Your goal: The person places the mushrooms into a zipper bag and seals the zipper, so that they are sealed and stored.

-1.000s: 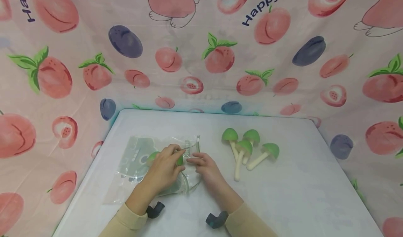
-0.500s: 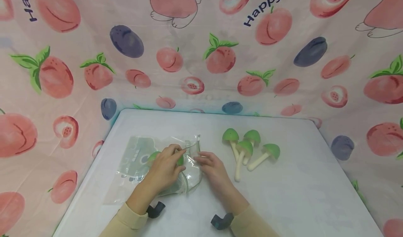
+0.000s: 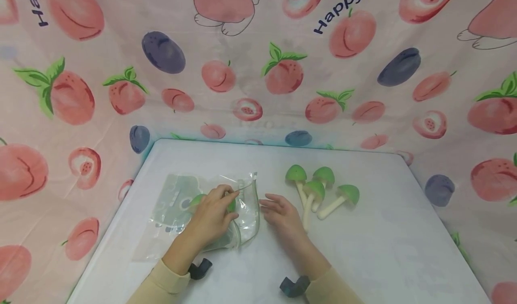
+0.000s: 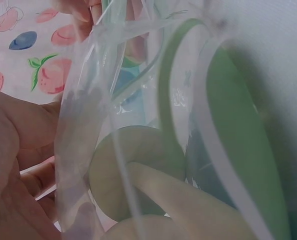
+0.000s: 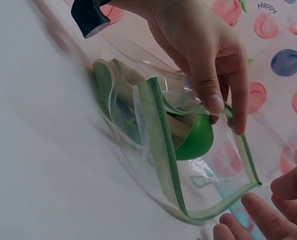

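Note:
A clear zip bag (image 3: 248, 221) with green edging and a printed pattern lies left of the table's middle. My left hand (image 3: 210, 216) is over it; in the right wrist view its thumb and fingers pinch the upper edge by the gaping mouth. Toy mushrooms show inside the bag, one with a bright green cap (image 5: 197, 140); the left wrist view has a pale stem (image 4: 183, 200) there too. My right hand (image 3: 282, 216) holds nothing, its fingers extended beside the bag's mouth, just apart from it in the head view.
Several green-capped toy mushrooms (image 3: 314, 189) lie in a loose cluster on the white table (image 3: 383, 241), right of the bag. A fruit-print cloth (image 3: 250, 88) stands behind the table's back edge and along both sides. Black wrist mounts (image 3: 295, 287) hang at both sleeves.
My right hand has drawn back to the right, away from the bag's mouth. The bag's right side has spread rightward and flattened out. My left hand has kept its place.

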